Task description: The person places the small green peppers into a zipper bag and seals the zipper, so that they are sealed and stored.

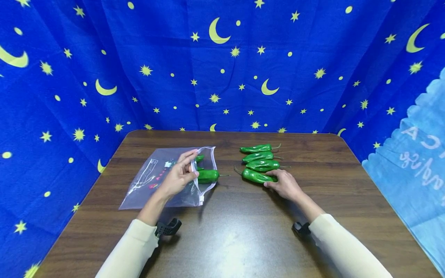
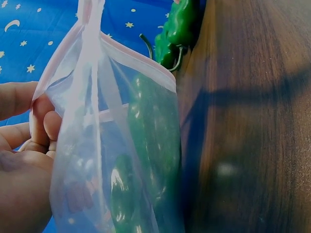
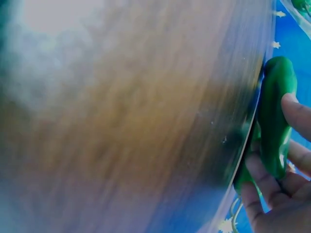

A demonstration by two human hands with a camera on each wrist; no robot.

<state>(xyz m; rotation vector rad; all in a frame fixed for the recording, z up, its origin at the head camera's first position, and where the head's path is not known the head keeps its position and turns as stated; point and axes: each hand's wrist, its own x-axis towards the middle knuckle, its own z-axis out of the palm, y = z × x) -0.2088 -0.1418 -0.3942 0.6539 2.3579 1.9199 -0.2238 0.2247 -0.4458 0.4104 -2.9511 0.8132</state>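
Observation:
My left hand pinches the rim of a clear zip bag with coloured prints, holding its mouth apart. Inside the bag lie green peppers; the nearest one's stem pokes out of the opening. The left wrist view shows peppers through the bag's plastic wall. On the right, my right hand grips the nearest green pepper of a row between thumb and fingers. That pepper also appears at the right edge of the right wrist view, the thumb against one side.
Behind the gripped pepper, three more green peppers lie side by side. Everything lies on a dark wooden table. A blue cloth with moons and stars hangs around the table's back and sides.

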